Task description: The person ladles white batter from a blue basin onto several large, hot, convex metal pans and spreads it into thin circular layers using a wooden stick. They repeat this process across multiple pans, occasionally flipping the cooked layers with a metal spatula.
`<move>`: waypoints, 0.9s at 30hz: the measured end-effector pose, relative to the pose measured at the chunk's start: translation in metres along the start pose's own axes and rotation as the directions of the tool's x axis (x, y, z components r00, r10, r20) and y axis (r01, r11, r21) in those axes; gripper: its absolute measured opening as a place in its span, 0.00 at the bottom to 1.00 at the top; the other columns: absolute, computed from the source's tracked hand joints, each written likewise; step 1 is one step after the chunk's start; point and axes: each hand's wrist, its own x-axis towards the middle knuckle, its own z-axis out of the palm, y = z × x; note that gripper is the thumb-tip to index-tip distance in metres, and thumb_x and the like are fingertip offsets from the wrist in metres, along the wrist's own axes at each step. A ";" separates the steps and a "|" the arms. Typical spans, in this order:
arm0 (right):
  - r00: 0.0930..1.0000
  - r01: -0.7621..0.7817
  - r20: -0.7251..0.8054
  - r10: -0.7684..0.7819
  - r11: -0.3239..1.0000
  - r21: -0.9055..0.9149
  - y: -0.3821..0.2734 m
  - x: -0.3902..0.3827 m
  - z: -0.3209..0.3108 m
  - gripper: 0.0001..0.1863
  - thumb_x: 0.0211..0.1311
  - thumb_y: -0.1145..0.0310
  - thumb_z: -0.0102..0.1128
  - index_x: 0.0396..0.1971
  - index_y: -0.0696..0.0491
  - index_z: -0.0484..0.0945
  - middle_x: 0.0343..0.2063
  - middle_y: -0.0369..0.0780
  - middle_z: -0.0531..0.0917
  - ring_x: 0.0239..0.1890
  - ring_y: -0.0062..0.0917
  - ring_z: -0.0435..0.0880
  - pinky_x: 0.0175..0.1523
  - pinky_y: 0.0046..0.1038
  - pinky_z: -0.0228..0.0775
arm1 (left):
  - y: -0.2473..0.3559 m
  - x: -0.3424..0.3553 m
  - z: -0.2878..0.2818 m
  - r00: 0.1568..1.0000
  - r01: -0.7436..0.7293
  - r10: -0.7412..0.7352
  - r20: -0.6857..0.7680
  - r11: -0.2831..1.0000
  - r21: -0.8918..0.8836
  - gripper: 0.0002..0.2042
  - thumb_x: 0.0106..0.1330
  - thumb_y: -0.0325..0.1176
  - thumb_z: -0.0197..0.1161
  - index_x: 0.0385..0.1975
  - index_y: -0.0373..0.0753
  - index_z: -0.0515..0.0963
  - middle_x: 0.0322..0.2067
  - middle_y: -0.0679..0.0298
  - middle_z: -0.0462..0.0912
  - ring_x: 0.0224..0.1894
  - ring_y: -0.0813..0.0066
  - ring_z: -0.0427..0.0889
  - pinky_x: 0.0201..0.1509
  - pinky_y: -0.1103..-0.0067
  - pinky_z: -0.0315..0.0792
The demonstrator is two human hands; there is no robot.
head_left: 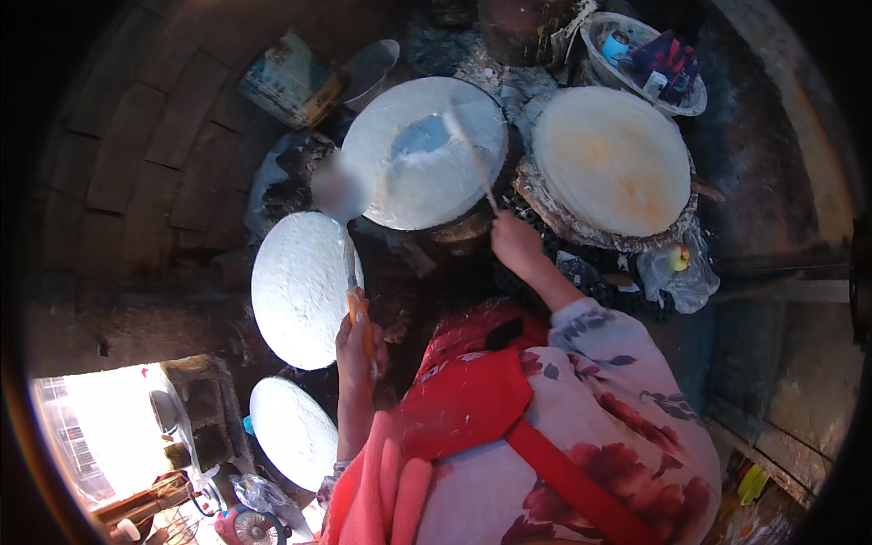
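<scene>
Now R hand [514, 242] fisted on stick [474, 156]; L hand [360, 345] grips ladle [348, 238].

Round griddles: four. One with wet batter patch [424, 153], one with tan cooked sheet [611, 160], two white ones at left, larger [302, 289] and smaller [292, 432].
Hands: two, left [361, 345] and right [515, 243].
Sticks: two. Orange-handled tool [357, 300] in left, thin spreader stick [474, 154] in right.
Bowls: two. Grey one [371, 70] at top, white one [643, 62] holding packets.
Tin [292, 80]: one.
Apple [678, 258]: one.
Fan [251, 527]: one.
</scene>
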 end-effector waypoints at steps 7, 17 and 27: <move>0.981 -0.166 -0.097 0.165 0.986 0.002 -0.011 -0.011 -0.015 0.11 0.61 0.65 0.45 0.35 0.57 0.71 0.27 0.50 0.81 0.34 0.47 0.81 0.39 0.47 0.70 | -0.002 0.000 -0.008 0.998 0.020 -0.019 0.053 1.000 -0.024 0.18 0.71 0.43 0.46 0.54 0.39 0.65 0.17 0.68 0.66 0.09 0.82 0.63 0.10 0.86 0.59; 0.995 -0.078 -0.074 0.071 0.992 -0.096 -0.029 0.006 -0.022 0.11 0.59 0.68 0.44 0.33 0.60 0.72 0.27 0.50 0.82 0.33 0.45 0.82 0.39 0.46 0.72 | -0.001 0.001 -0.011 0.996 0.026 -0.022 0.091 0.999 -0.043 0.16 0.70 0.41 0.47 0.51 0.40 0.66 0.18 0.68 0.67 0.10 0.81 0.64 0.10 0.86 0.58; 0.996 0.059 -0.067 -0.066 0.993 -0.102 -0.029 0.038 -0.032 0.10 0.59 0.66 0.46 0.27 0.58 0.72 0.23 0.50 0.79 0.31 0.49 0.79 0.36 0.47 0.70 | 0.006 0.005 -0.006 0.998 0.048 -0.044 0.054 0.997 -0.068 0.12 0.69 0.38 0.49 0.46 0.38 0.65 0.19 0.66 0.67 0.11 0.80 0.65 0.13 0.85 0.60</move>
